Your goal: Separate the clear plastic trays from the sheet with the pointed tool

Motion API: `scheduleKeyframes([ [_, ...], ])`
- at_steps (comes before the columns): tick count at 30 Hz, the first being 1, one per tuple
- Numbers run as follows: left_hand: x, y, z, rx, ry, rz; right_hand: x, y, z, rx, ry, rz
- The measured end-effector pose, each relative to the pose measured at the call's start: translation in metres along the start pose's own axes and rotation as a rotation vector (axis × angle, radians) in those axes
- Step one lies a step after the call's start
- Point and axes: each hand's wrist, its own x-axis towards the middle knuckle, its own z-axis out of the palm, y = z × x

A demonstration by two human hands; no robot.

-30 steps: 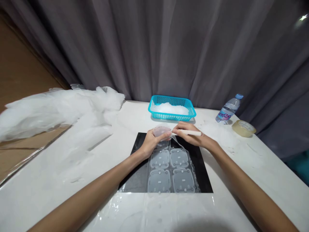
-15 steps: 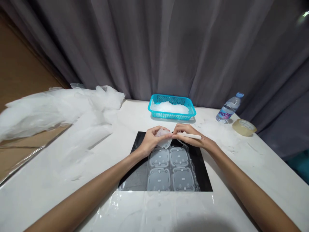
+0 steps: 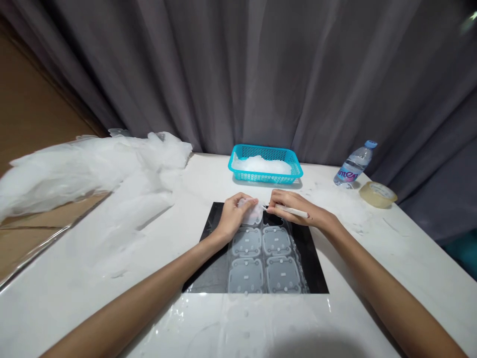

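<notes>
My left hand [image 3: 235, 214] pinches a translucent, rounded-square plastic piece [image 3: 253, 213] by its left and upper side, over the far end of a clear plastic sheet. In my right hand [image 3: 289, 201] is a slim white pen-shaped tool [image 3: 294, 211], its thin tip pointing left at the right edge of that piece. What kind of tip it has is too small to tell. The moulded plastic sheet [image 3: 264, 258], with several rounded-square shapes, lies on a black mat [image 3: 316, 268] and runs on toward me. Beside the held piece, a cut-out hole [image 3: 273, 219] shows the black beneath.
A turquoise basket [image 3: 266, 178] holding white translucent material stands behind my hands. To the left is a heap of crumpled clear plastic [image 3: 93, 169] over cardboard [image 3: 55, 216]. A water bottle [image 3: 354, 166] and a tape roll [image 3: 377, 195] stand at the right, near plastic scraps.
The plastic piece has come down flatter onto the sheet's far end. My right hand has shifted slightly right, and the tool's tip now shows at the piece's edge.
</notes>
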Motion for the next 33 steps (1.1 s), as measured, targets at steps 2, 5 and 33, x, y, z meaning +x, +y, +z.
scheduleKeyframes([
  [2,-0.001,-0.002,0.002,0.003,0.03,0.013,0.0,0.0,-0.004,0.017,-0.01,0.013],
  [5,-0.001,-0.001,0.003,-0.007,-0.025,0.042,0.002,-0.002,-0.005,0.051,-0.007,0.037],
  [33,-0.001,0.013,-0.007,0.004,-0.392,-0.024,0.003,0.0,0.003,0.268,0.032,0.114],
])
